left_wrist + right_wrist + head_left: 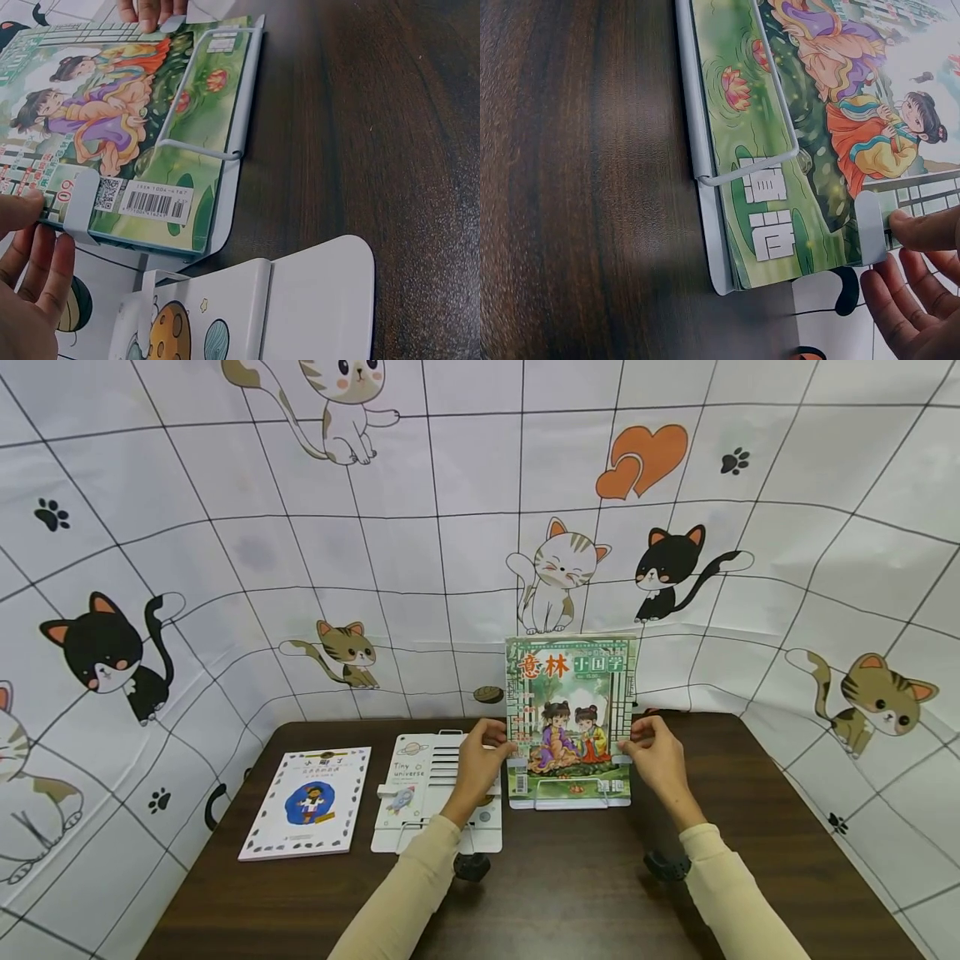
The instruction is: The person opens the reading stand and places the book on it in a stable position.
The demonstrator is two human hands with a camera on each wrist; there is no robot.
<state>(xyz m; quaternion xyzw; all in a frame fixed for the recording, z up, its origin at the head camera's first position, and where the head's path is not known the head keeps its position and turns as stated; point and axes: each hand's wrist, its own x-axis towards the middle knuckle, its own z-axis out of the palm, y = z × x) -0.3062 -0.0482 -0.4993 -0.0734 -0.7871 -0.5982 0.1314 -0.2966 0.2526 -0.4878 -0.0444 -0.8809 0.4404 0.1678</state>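
Worktop point(570, 893), near first: at your 11 o'clock a white bookstand point(423, 793), likely parked aside. Farther, at 12: wire rest point(750, 167) across the magazine point(570, 706), presumably stopping slippage; your left hand point(480, 764) and right hand point(656, 760) pinch its side edges by the clips point(82, 201), probably steadying it.

Magazine point(570, 710), one: on a book stand point(691, 120), between my left hand point(480, 764) at its left edge and my right hand point(662, 764) at its right. Second stand point(408, 768): just left of my grip. Booklet point(307, 802): farther left, past that stand. Table point(570, 893): beneath them. Backdrop point(472, 552): behind my grip.
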